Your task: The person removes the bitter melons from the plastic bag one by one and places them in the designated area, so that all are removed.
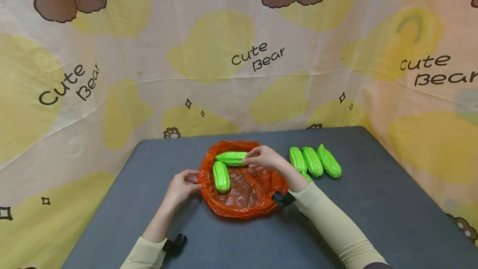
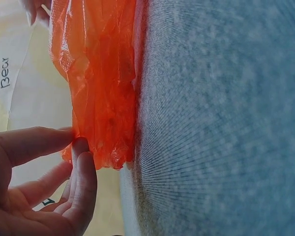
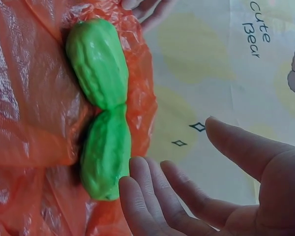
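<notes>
We log the far gourd (image 1: 229, 159) inside the bag (image 1: 242, 213), just left of our right hand (image 1: 264, 157), the nearer of the 2 hands; its fingers are loosely extended at the gourd's blunt end, gripping nothing. Long axis runs left-right, tapered tip pointing left, away from that hand. Left hand (image 1: 179, 187) touches the bag's rim; whether pinching, we cannot tell.

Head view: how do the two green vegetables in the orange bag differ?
The far vegetable lies crosswise; the near vegetable runs front to back. The right hand is at the far vegetable's right end; no hand is on the near vegetable. Both are bright green, in the orange bag.
</notes>
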`<control>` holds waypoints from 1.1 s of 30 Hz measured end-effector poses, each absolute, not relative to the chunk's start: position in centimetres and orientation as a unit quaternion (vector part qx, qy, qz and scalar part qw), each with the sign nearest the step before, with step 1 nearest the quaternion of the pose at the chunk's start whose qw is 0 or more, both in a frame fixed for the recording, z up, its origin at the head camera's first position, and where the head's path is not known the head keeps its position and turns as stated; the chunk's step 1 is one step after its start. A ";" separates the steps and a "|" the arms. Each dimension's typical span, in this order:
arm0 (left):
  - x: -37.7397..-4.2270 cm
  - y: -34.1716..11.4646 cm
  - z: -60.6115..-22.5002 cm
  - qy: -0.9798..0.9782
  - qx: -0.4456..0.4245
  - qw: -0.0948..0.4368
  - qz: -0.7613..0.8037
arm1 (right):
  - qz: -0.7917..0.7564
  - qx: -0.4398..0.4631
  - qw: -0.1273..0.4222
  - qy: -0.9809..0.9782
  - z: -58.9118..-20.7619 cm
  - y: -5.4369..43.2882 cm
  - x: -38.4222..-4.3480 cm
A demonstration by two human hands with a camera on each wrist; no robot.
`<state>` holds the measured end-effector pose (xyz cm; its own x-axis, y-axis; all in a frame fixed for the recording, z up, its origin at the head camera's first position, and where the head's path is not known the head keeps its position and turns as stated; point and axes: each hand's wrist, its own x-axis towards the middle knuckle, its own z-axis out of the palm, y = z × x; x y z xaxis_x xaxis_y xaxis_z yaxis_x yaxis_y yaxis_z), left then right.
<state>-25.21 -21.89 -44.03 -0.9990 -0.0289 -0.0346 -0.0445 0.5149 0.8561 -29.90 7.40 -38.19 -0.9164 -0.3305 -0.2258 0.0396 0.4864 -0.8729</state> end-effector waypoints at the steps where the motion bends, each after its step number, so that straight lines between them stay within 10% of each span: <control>1: -25.2 -21.9 -44.0 0.870 -0.020 0.007 0.493 | -0.501 -0.087 0.186 0.840 -38.3 7.2 -29.9; 33: -25.2 -22.0 -44.0 0.869 -0.017 0.006 0.495 | -0.482 -0.093 0.224 0.842 -40.6 2.5 -30.3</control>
